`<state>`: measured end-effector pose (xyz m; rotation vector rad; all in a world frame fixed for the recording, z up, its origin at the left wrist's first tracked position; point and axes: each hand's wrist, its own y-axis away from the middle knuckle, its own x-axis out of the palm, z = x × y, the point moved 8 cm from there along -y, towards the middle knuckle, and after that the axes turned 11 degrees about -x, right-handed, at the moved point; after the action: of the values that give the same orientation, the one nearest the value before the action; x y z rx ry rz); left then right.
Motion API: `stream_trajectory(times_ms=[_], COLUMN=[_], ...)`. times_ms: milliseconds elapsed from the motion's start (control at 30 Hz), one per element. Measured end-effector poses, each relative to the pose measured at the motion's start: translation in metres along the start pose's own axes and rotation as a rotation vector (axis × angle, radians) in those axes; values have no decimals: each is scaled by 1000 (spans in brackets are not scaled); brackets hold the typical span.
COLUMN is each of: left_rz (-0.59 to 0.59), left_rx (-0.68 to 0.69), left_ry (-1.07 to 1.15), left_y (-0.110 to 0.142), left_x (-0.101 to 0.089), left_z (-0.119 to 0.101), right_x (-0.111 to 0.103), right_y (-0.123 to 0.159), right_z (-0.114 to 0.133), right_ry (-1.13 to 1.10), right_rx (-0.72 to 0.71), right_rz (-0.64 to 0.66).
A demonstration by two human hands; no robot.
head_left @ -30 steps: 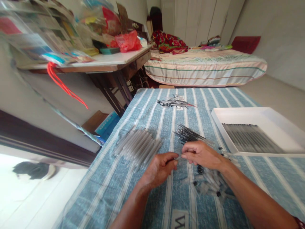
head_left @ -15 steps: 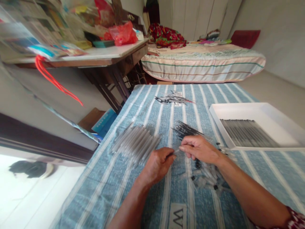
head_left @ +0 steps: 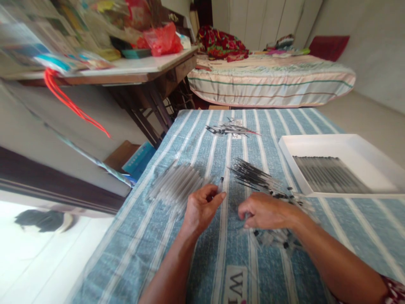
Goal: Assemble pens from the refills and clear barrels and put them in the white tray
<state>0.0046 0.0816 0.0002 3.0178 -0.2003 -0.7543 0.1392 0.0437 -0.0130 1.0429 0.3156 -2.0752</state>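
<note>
My left hand [head_left: 204, 204] is closed around a clear pen piece with a black end [head_left: 221, 180] that sticks up past the fingertips. Just left of it lies a pile of grey translucent pen barrels [head_left: 179, 188]. My right hand [head_left: 264, 210] is apart from the left, its fingers curled together over the near edge of a heap of clear pen caps with black parts [head_left: 278, 240]. What sits between those fingertips, if anything, is hidden. Beyond the right hand is a bundle of thin black refills [head_left: 253, 175].
An open white box [head_left: 357, 158] with a row of grey pens [head_left: 329, 175] stands at the right. More thin refills [head_left: 232, 128] lie at the far end of the striped tablecloth [head_left: 209, 274]. A cluttered desk [head_left: 139, 69] is at the left, a bed [head_left: 272, 80] behind.
My hands, earlier together on one small piece, have parted. The left now tilts its piece upright with the black end showing; the right has moved down to the caps.
</note>
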Motion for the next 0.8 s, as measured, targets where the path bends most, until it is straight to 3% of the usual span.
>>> stream_trajectory(times_ms=[133, 300, 567, 800], left_rz=[23, 23, 0, -13], left_rx=[-109, -194, -211, -199], left_ry=[197, 469, 747, 796], left_y=[-2, -1, -2, -2], left_x=[0, -5, -12, -13], left_z=[6, 4, 7, 6], right_x=[17, 19, -4, -6], right_y=[-4, -6, -5, -6], right_z=[10, 12, -1, 0], right_ry=[142, 224, -220, -420], right_rx=[-25, -29, 54, 51], right_rz=[100, 87, -189, -290])
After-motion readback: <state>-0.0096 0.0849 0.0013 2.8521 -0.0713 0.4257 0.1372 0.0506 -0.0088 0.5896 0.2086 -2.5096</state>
